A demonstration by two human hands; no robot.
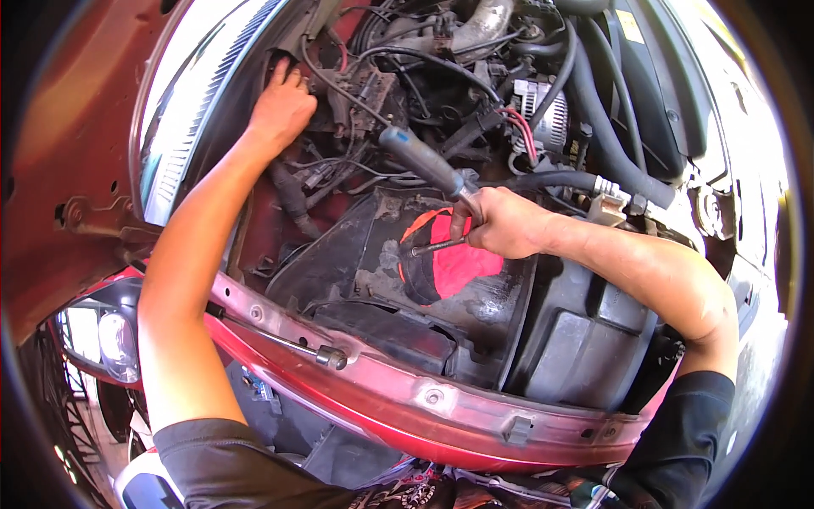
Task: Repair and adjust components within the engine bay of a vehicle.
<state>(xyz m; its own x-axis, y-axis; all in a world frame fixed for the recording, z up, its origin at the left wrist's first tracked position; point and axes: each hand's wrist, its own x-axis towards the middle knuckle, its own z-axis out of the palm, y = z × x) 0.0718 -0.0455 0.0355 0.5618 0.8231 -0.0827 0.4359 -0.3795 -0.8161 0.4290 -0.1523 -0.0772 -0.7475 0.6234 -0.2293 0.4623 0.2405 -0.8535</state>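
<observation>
Grips blue-handled, metal-shafted tool [417, 159] in right hand [509, 222], apparently aside for clearance, and reaches left hand [282, 112], fingertip grip unclear, into dark engine-bay recess [273, 59].

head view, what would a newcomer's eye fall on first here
A bright pink-red and black cloth item stands out first, lying on a dark, scuffed cover near the middle of the engine bay. Just above it, the right hand grips a blue-handled tool. At the upper left, the left hand has its fingertips partly hidden in a dark gap.
</observation>
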